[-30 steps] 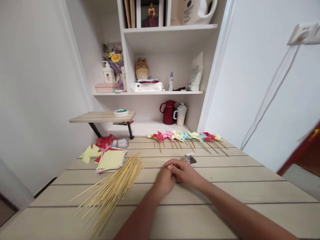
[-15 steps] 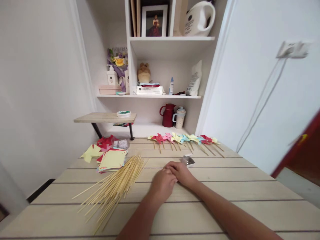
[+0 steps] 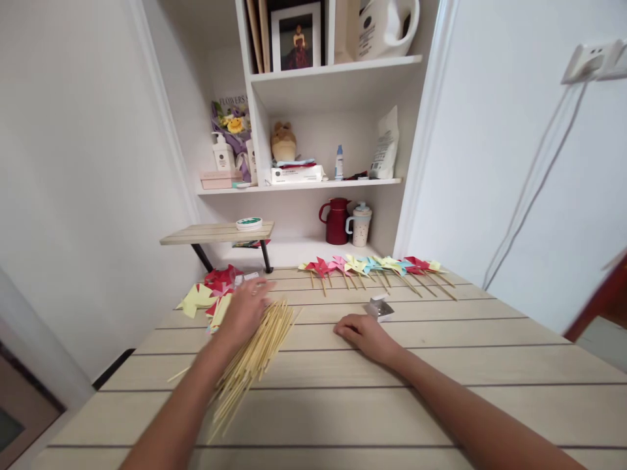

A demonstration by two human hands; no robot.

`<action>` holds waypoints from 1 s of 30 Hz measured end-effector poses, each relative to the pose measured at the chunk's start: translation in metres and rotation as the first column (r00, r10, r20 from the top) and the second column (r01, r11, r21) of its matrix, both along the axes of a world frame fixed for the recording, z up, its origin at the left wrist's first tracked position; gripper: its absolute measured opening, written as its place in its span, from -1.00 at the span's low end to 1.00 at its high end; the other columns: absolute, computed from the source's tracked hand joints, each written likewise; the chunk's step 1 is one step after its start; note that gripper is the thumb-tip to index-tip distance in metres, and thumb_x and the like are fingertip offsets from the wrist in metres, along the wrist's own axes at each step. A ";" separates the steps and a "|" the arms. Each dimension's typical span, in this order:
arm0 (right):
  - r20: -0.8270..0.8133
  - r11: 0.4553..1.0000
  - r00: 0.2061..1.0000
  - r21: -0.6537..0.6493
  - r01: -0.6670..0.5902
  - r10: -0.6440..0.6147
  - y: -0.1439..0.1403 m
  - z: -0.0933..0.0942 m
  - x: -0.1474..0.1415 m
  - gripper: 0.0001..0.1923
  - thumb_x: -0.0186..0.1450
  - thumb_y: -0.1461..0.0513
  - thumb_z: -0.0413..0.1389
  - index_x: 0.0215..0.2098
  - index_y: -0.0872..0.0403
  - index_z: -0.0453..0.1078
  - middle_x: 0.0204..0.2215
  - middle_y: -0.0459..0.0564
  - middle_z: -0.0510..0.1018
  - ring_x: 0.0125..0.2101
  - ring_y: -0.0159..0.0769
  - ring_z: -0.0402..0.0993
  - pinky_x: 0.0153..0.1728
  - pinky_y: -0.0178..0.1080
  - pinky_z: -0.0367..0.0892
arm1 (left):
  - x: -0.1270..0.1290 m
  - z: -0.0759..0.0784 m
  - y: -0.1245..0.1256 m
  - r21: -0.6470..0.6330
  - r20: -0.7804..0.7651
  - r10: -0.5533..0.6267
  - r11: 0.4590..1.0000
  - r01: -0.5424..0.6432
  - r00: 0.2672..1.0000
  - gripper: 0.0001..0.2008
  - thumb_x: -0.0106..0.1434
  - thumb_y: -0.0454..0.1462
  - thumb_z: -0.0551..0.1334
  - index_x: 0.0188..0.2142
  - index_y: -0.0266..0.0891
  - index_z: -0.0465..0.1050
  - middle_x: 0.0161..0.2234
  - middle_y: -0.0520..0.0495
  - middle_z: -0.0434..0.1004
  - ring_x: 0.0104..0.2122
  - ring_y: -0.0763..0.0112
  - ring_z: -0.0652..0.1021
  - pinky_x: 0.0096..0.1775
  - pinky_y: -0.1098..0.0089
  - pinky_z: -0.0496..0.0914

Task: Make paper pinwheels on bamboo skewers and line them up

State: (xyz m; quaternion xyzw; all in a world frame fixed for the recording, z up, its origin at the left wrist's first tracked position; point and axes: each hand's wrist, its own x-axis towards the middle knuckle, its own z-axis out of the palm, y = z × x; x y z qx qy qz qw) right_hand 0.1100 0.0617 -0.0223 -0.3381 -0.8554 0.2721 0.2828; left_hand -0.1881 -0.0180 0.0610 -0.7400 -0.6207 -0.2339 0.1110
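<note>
The left hand [image 3: 245, 312] hangs with fingers spread over the far end of the bundle of bamboo sticks [image 3: 255, 356] and the stack of coloured paper squares [image 3: 218, 307] just beyond, gripping nothing that I can see (blur hides any contact). The sticks run lengthwise from that hand back towards the person. The right hand [image 3: 366, 334] lies flat and loose on the table [image 3: 441, 365], well apart from them, near a small shiny packet [image 3: 379, 308]
</note>
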 end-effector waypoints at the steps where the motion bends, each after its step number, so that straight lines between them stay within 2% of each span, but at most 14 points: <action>1: 0.011 1.000 1.000 0.002 0.003 -0.003 0.000 0.000 0.000 -0.69 0.36 0.09 0.02 -0.34 0.07 0.52 -0.34 0.04 0.65 -0.32 -0.18 0.52 -0.27 -0.21 0.33 | -0.019 0.005 0.001 -0.006 -0.025 0.079 0.997 -0.079 0.997 -0.57 0.34 -0.30 0.07 0.19 -0.13 0.33 0.20 -0.20 0.34 0.16 0.08 0.33 0.16 0.08 0.17; 2: 0.020 1.000 1.000 0.003 0.005 -0.005 0.001 -0.001 0.000 -0.69 0.36 0.09 0.01 -0.34 0.07 0.52 -0.33 0.04 0.65 -0.32 -0.18 0.52 -0.27 -0.22 0.33 | -0.036 0.009 0.001 -0.033 -0.057 0.126 0.991 -0.128 0.990 -0.53 0.33 -0.24 0.11 0.23 -0.12 0.29 0.25 -0.20 0.29 0.21 0.05 0.28 0.19 0.06 0.14; 5: 0.031 1.000 0.999 -0.001 0.005 -0.005 0.001 -0.001 -0.001 -0.69 0.36 0.09 0.01 -0.33 0.07 0.52 -0.32 0.03 0.65 -0.31 -0.18 0.52 -0.26 -0.21 0.34 | -0.063 0.007 -0.004 -0.155 -0.164 0.113 0.978 -0.139 0.980 -0.45 0.34 -0.16 0.12 0.31 -0.06 0.14 0.34 -0.18 0.14 0.32 0.04 0.13 0.25 -0.05 -0.06; 8: 0.040 1.000 0.999 -0.003 0.012 -0.012 0.000 0.001 -0.001 -0.68 0.36 0.08 0.00 -0.34 0.07 0.51 -0.33 0.03 0.64 -0.31 -0.18 0.52 -0.26 -0.20 0.34 | -0.069 -0.003 -0.007 -0.274 -0.215 0.065 0.954 -0.124 0.974 -0.42 0.32 -0.10 0.15 0.32 -0.01 0.13 0.38 -0.16 0.05 0.36 0.02 0.04 0.26 -0.12 -0.20; 11: 0.052 1.000 0.999 -0.009 0.014 -0.014 -0.002 0.003 -0.001 -0.66 0.36 0.07 -0.01 -0.33 0.07 0.51 -0.32 0.04 0.64 -0.31 -0.17 0.52 -0.25 -0.19 0.35 | -0.071 -0.009 -0.005 -0.353 -0.219 0.111 0.917 -0.184 0.969 -0.38 0.28 -0.07 0.19 0.30 -0.06 0.17 0.38 -0.24 0.03 0.37 -0.02 0.00 0.26 -0.14 -0.20; 14: 0.057 1.000 0.998 -0.013 0.006 -0.005 -0.002 0.003 -0.001 -0.65 0.37 0.06 -0.02 -0.33 0.07 0.51 -0.30 0.06 0.64 -0.30 -0.15 0.52 -0.24 -0.18 0.35 | -0.076 -0.011 -0.003 -0.388 -0.207 0.150 0.894 -0.222 0.967 -0.41 0.26 -0.11 0.20 0.27 -0.10 0.23 0.33 -0.28 0.14 0.35 -0.04 0.06 0.24 -0.17 -0.17; 18: 0.061 1.000 0.998 -0.008 -0.005 0.005 -0.003 0.002 -0.001 -0.65 0.37 0.06 -0.03 -0.34 0.06 0.51 -0.32 0.05 0.64 -0.32 -0.16 0.51 -0.25 -0.18 0.35 | -0.079 -0.013 -0.009 -0.396 -0.191 0.129 0.897 -0.197 0.973 -0.53 0.29 -0.13 0.16 0.19 -0.05 0.33 0.23 -0.21 0.36 0.27 0.00 0.27 0.24 -0.18 -0.18; 23: 0.063 1.000 0.998 -0.003 -0.003 0.003 -0.003 0.003 -0.003 -0.66 0.37 0.08 -0.03 -0.34 0.07 0.50 -0.31 0.05 0.64 -0.31 -0.16 0.52 -0.25 -0.18 0.35 | -0.077 -0.014 -0.015 -0.374 -0.176 0.140 0.906 -0.198 0.974 -0.56 0.22 -0.14 0.21 0.11 -0.02 0.43 0.19 -0.17 0.42 0.21 -0.03 0.34 0.25 -0.15 -0.18; 30: 0.069 1.000 0.998 -0.004 0.000 0.000 0.000 -0.002 -0.002 -0.68 0.37 0.09 -0.02 -0.31 0.07 0.51 -0.30 0.05 0.64 -0.29 -0.15 0.52 -0.24 -0.17 0.34 | -0.078 -0.013 -0.016 -0.369 -0.145 0.154 0.908 -0.198 0.977 -0.52 0.17 -0.15 0.24 0.11 0.01 0.44 0.17 -0.14 0.45 0.20 -0.08 0.36 0.25 -0.14 -0.13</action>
